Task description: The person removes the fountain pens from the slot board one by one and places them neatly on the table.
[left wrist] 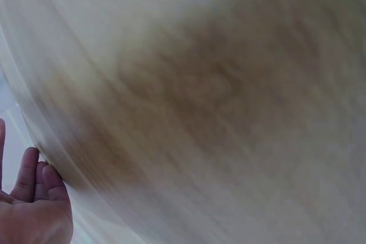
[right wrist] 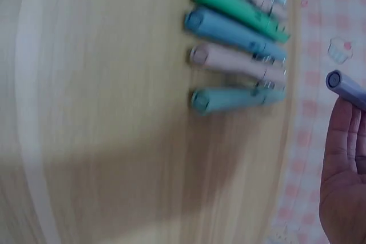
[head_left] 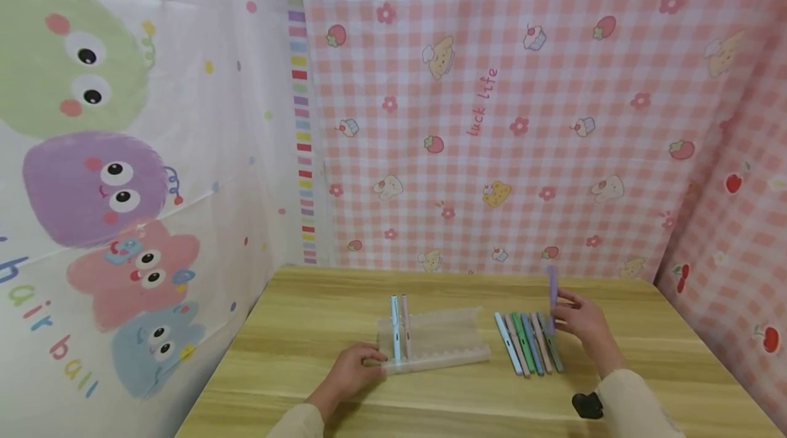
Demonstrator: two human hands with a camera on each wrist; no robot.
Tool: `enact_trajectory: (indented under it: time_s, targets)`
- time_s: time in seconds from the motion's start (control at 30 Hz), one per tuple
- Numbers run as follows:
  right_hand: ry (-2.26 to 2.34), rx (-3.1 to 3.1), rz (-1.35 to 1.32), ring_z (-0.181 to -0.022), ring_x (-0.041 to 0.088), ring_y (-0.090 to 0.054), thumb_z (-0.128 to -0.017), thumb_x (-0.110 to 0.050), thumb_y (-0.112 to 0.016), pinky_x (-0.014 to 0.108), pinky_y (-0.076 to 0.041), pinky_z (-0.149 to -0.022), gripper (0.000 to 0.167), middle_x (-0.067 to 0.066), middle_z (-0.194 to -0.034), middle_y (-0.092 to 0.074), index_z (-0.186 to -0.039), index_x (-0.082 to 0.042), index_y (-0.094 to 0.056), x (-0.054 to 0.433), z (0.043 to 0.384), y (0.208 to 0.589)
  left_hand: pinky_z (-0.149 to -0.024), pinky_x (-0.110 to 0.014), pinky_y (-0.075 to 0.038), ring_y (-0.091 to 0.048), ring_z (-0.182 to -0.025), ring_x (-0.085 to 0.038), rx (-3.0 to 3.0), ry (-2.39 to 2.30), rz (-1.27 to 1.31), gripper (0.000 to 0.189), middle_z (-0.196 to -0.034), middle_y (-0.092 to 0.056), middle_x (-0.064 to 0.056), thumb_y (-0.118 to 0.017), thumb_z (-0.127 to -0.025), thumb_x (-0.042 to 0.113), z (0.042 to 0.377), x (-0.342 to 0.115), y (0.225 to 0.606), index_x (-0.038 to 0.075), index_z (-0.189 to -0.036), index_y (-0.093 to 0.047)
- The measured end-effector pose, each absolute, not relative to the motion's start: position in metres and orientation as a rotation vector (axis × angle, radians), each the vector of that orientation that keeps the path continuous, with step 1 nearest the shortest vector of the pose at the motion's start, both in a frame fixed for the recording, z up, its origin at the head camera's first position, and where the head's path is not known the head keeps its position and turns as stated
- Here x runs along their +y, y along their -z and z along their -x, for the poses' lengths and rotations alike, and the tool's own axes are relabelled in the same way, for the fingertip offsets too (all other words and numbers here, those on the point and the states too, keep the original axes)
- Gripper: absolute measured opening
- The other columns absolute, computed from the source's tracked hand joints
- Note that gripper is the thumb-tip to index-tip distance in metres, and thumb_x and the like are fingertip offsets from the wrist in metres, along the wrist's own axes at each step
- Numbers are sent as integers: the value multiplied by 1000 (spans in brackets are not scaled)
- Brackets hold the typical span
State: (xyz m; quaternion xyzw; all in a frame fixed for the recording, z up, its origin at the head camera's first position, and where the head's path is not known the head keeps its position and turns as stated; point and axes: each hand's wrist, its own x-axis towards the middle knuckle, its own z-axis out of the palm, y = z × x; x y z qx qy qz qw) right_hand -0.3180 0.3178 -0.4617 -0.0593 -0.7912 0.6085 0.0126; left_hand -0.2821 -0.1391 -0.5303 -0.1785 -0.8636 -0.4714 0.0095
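A translucent plastic pen holder (head_left: pixel 439 335), with a row of scallops along its front strip, lies on the table. Two capped pens, one light blue (head_left: pixel 395 329) and one pale pink (head_left: pixel 406 327), stand side by side at its left end. My left hand (head_left: pixel 355 368) grips the holder's front left corner between thumb and fingers. In my right hand (head_left: pixel 581 318) a purple pen (head_left: pixel 553 298) is pinched upright, raised over the right end of a row of pens. That row holds several capped pens, among them a green pen (right wrist: pixel 237 10) and a teal pen (right wrist: pixel 234 99).
The wooden table (head_left: pixel 270 335) ends at a pink checked cloth (head_left: pixel 492 219) behind. A small black object (head_left: pixel 587 405) lies beside my right sleeve (head_left: pixel 639 404). To the left hangs a white cloth (head_left: pixel 240 124) with cartoon figures.
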Motion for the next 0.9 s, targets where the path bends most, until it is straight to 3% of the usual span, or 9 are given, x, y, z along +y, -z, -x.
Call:
enact_trajectory:
  time_s: [0.2,0.63,0.9]
  targets:
    - [-1912,-2532,135,-97,21,-66,-98,-3,-56,38,-58,-83,59,18,-112,-65,-147,14,-28,339,314,472,-96,-64,-42,-55,-112,-48,-2699,1467,559,16,-120,-62,-26,-78,-82,6,282,-139,531,1,-97,-74]
    - [-1965,-2589,130,-84,22,-68,-92,4,-61,37,-59,-74,60,24,-101,-69,-140,21,-30,360,314,501,-97,-63,-43,-55,-112,-47,-2689,1489,547,16,-120,-62,-25,-78,-81,6,282,-138,529,1,-97,-74]
    - [-2057,-2573,195,-81,21,-67,-90,8,-60,37,-59,-73,61,14,-93,-70,-141,20,-28,363,315,511,-96,-62,-44,-55,-112,-47,-2686,1475,555,17,-120,-62,-26,-78,-81,5,282,-138,528,1,-97,-74]
